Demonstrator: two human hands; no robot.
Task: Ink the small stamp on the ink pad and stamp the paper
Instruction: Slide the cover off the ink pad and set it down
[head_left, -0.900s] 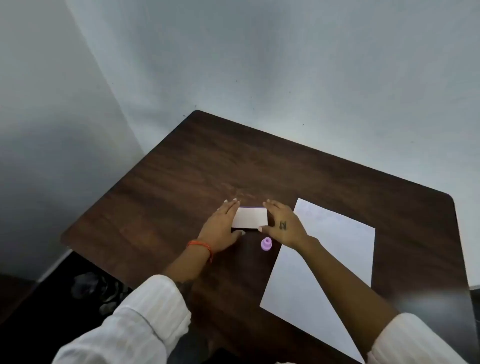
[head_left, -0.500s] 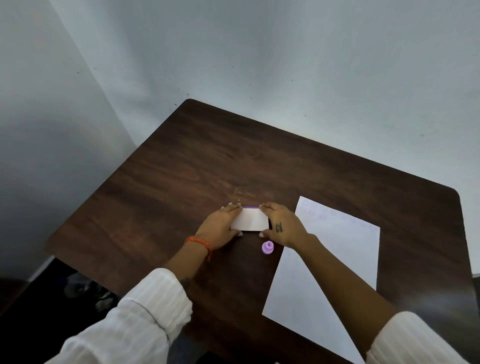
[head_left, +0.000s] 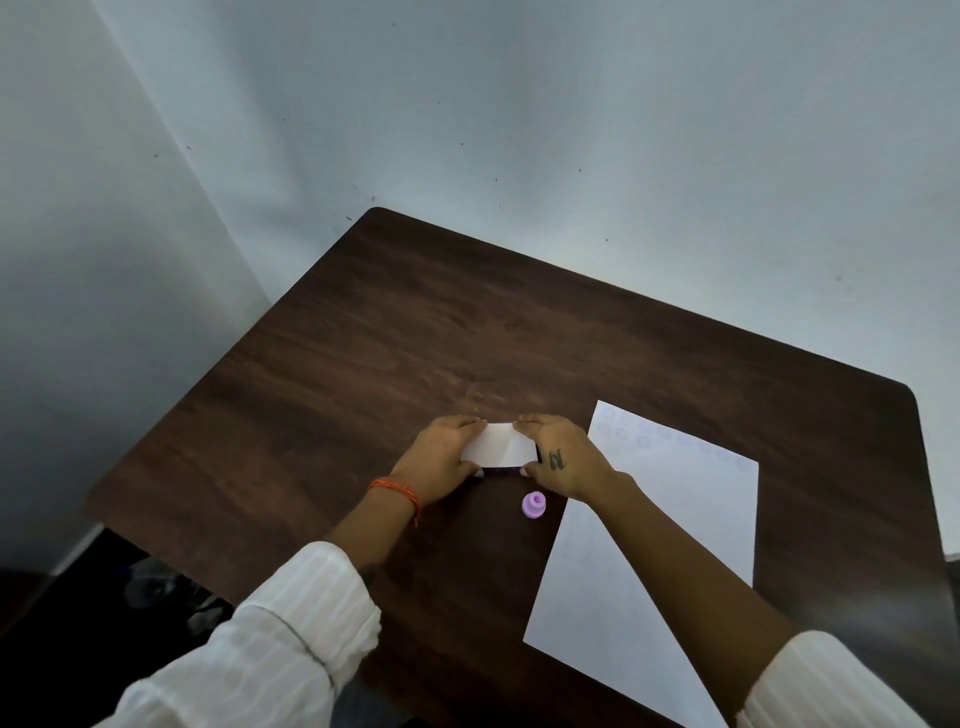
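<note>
Left hand and right hand clamp ends of white-lidded ink pad on table. Risk: lid popping abruptly, knocking purple stamp, smearing paper.

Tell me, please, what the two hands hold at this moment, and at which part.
Both hold the white ink pad case on the table: the left hand at its left end, the right hand at its right end. The small stamp stands free.

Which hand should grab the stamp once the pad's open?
Probably the right hand. The small stamp stands on the table just below its thumb side, and the paper lies under the right forearm. The left hand sits farther off, steadying the ink pad.
</note>
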